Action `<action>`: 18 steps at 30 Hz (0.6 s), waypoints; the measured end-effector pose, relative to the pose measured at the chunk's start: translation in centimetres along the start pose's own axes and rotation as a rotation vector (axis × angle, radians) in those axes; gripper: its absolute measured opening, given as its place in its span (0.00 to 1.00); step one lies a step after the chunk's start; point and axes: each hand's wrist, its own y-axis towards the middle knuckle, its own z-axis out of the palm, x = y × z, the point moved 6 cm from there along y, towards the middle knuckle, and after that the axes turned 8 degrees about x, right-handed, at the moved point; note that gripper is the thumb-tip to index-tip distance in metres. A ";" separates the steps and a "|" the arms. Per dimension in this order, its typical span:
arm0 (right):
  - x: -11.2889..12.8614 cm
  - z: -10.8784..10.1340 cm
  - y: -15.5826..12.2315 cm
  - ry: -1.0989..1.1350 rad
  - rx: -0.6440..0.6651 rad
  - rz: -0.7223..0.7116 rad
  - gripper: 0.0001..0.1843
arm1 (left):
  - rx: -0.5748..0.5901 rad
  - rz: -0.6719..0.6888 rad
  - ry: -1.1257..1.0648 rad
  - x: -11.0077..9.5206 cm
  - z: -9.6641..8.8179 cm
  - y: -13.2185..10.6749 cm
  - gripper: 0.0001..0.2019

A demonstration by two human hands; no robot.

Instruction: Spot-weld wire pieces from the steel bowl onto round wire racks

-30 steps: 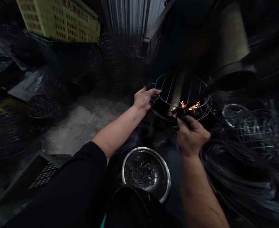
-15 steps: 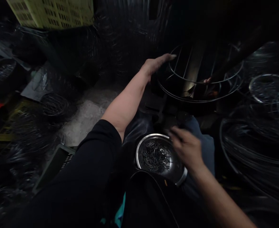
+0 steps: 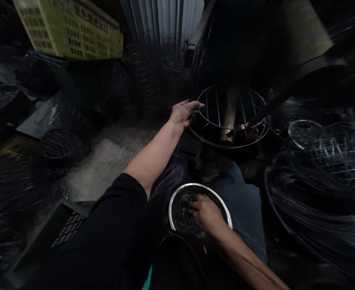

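Overhead, dark Chinese characters ran across a yellow crate (image 3: 68, 30), too blurred to read surely. Ahead, a round wire cage (image 3: 217, 114) stood upright, its rods bare. The left hand (image 3: 183, 114) rested half-open, unclenched fingers (image 3: 195, 106) at its upper ring. The right hand (image 3: 206, 213), earlier at the cage amid sparks, had dropped into a steel bowl (image 3: 195, 185), its fingers curled among wire bits (image 3: 183, 211); any grasp was hidden.

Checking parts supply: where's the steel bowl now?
Head view, low centre: the steel bowl rests on the lap, with the right hand in it, below the wire cage.
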 end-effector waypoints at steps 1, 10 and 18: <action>-0.8 -0.6 -0.6 0.037 -0.047 0.005 0.16 | -0.014 0.023 0.014 0.0 -0.4 -0.7 0.21; -10.7 -4.5 -8.7 -0.255 -0.528 0.395 0.11 | 0.058 0.133 0.096 0.7 -0.1 -4.8 0.29; -12.5 -6.2 -6.1 0.497 -0.792 -0.022 0.18 | 0.046 0.178 0.055 2.1 -0.2 -6.3 0.27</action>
